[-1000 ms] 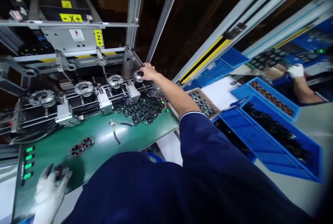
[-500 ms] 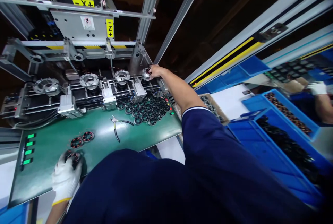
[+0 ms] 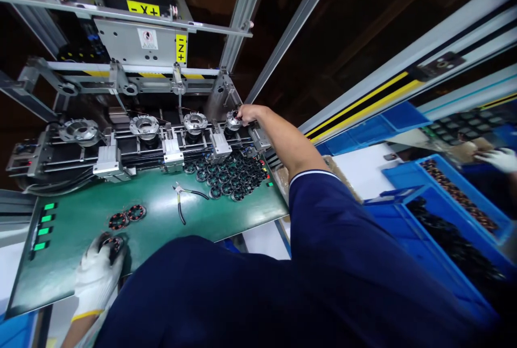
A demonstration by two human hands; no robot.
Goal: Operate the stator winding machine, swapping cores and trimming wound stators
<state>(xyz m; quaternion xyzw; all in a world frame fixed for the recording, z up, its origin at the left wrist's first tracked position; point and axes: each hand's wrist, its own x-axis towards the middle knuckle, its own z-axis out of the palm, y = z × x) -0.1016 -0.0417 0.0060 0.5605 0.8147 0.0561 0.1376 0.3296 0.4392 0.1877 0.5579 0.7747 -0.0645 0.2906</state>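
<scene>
My left hand point(image 3: 98, 264), in a white glove with a yellow cuff, is closed round dark motor stators point(image 3: 112, 244) with copper windings, low over the green work surface; its fingers hide part of them. Two more wound stators point(image 3: 127, 216) lie side by side just beyond. Bare, my right hand point(image 3: 249, 114) reaches to the rightmost round metal holder point(image 3: 233, 120) of the winding machine. Its fingers pinch at a dark stator there, mostly hidden by the fingers. Three other metal holders point(image 3: 144, 126) stand in the row to the left.
Black stator cores point(image 3: 226, 178) are heaped on the green mat point(image 3: 157, 189), with side cutters point(image 3: 181, 197) lying left of them. Metal rails and clamp blocks point(image 3: 173, 154) run behind. Blue bins point(image 3: 398, 213) of parts stand at right, near another person's gloved hand point(image 3: 501, 159).
The view has shifted slightly, so the machine sits a little further right. My right hand stays at the rightmost holder and my left hand keeps hold of the stators.
</scene>
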